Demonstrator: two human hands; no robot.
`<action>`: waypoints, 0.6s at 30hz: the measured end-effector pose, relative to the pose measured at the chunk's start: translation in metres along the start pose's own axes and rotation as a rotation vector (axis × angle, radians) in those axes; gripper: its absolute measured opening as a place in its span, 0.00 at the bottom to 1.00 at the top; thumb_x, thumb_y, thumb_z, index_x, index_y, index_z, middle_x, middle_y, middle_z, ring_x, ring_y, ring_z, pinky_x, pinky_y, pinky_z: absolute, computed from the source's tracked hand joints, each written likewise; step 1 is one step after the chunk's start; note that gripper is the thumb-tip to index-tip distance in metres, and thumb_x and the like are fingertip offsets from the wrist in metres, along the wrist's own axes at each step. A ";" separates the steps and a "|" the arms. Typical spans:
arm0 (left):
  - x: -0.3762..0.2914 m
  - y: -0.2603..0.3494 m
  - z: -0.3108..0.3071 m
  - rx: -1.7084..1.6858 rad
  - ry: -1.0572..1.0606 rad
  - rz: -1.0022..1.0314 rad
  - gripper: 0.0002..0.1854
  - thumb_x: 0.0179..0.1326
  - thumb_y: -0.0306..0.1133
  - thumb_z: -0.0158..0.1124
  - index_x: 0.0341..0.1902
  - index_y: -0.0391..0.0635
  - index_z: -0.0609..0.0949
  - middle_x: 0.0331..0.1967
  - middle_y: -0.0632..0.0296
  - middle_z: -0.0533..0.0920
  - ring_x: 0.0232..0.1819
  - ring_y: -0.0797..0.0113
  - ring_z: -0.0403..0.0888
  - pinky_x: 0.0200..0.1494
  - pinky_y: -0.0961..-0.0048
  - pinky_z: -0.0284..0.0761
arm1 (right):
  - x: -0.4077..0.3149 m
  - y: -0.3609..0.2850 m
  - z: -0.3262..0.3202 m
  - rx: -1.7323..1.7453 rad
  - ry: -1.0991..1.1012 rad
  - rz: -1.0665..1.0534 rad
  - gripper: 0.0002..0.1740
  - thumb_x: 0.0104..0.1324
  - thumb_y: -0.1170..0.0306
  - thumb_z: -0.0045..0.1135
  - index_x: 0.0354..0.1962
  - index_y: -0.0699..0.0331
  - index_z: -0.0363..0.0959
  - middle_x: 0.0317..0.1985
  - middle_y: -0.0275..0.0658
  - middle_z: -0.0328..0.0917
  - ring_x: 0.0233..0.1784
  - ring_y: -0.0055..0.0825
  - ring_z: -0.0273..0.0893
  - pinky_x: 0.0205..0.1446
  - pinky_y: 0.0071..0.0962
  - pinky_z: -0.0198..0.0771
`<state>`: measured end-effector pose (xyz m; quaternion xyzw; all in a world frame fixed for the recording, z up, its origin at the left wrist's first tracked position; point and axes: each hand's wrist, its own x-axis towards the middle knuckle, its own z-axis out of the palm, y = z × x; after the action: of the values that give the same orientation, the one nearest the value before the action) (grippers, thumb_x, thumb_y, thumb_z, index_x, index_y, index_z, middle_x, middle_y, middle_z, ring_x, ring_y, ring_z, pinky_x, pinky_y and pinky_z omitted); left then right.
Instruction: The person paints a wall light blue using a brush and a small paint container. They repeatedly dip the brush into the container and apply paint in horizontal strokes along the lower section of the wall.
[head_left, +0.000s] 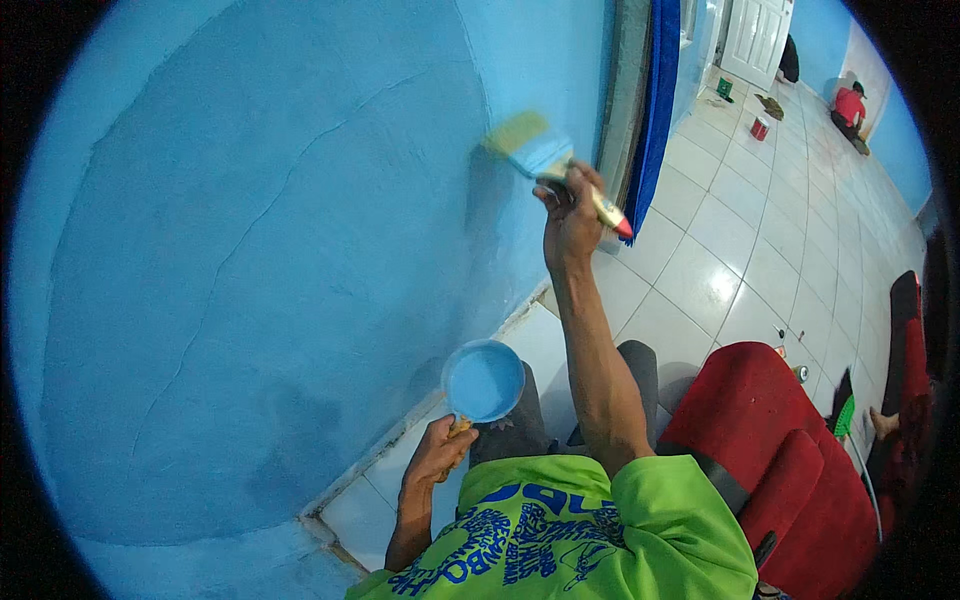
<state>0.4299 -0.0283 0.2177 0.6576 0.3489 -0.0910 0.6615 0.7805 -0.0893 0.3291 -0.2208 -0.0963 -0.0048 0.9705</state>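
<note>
My right hand (574, 217) is closed round the handle of a wide flat paintbrush (544, 154), which has a pale handle with a red tip. The blurred bristles point up and left, beside the blue wall (300, 225); whether they touch it I cannot tell. A darker blue area with a curved edge covers much of that wall. Low in front of my body, my left hand (442, 450) grips the short handle of a round paint container (484, 381) holding light blue paint.
A red padded seat (750, 405) stands close at my right. Beyond the blue curtain (654, 112) stretches a tiled floor (694, 277) with a red can (760, 128) and a green can (724, 88). A person in red (850, 106) sits by the far wall. A green broom (845, 416) lies at right.
</note>
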 end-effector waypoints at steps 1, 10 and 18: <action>0.007 0.010 0.006 0.027 -0.043 0.017 0.09 0.65 0.33 0.66 0.37 0.41 0.76 0.20 0.69 0.73 0.17 0.80 0.67 0.17 0.78 0.62 | 0.009 0.008 -0.041 -0.079 -0.060 -0.043 0.12 0.71 0.68 0.53 0.49 0.63 0.70 0.42 0.41 0.78 0.42 0.29 0.79 0.41 0.29 0.77; 0.011 0.022 0.007 0.015 -0.056 -0.009 0.10 0.64 0.32 0.66 0.40 0.42 0.75 0.21 0.71 0.72 0.16 0.82 0.65 0.17 0.80 0.61 | -0.016 0.033 -0.060 -0.731 -0.084 -0.006 0.11 0.67 0.66 0.58 0.34 0.67 0.78 0.22 0.38 0.79 0.22 0.22 0.77 0.26 0.23 0.74; 0.019 0.028 0.010 0.025 -0.058 0.003 0.10 0.64 0.33 0.67 0.37 0.44 0.74 0.20 0.71 0.71 0.15 0.82 0.65 0.16 0.79 0.61 | 0.067 -0.046 0.098 -0.253 -0.248 -0.315 0.12 0.69 0.69 0.57 0.45 0.70 0.74 0.32 0.44 0.81 0.27 0.28 0.83 0.27 0.23 0.81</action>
<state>0.4637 -0.0281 0.2286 0.6633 0.3272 -0.1133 0.6634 0.8259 -0.0870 0.4482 -0.3219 -0.2466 -0.1413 0.9031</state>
